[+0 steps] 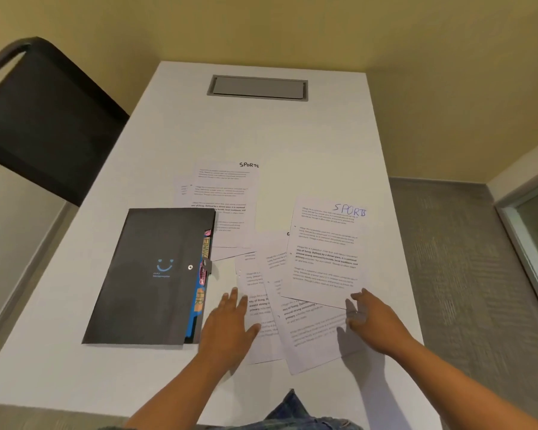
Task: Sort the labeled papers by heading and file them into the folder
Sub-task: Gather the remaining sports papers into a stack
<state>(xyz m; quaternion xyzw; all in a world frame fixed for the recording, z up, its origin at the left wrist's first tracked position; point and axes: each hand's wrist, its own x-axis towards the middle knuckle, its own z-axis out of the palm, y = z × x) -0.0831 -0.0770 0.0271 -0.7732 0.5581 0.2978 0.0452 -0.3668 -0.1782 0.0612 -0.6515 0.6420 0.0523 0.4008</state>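
Observation:
A black folder [146,277] with a blue smile mark lies shut on the white table [255,135], coloured index tabs [204,268] showing along its right edge. Right of it, several printed papers lie fanned and overlapping. The top right sheet [326,252] is headed SPORTS in blue ink. A second sheet [227,193] further back is headed SPORTS in black. My left hand [230,324] lies flat with straight fingers on the lower sheets [308,333]. My right hand [370,321] touches the near edge of the blue-headed sheet, fingers relaxed.
A black chair [44,119] stands at the table's left side. A grey cable hatch [257,87] is set into the far end of the table. Grey carpet [457,259] lies to the right.

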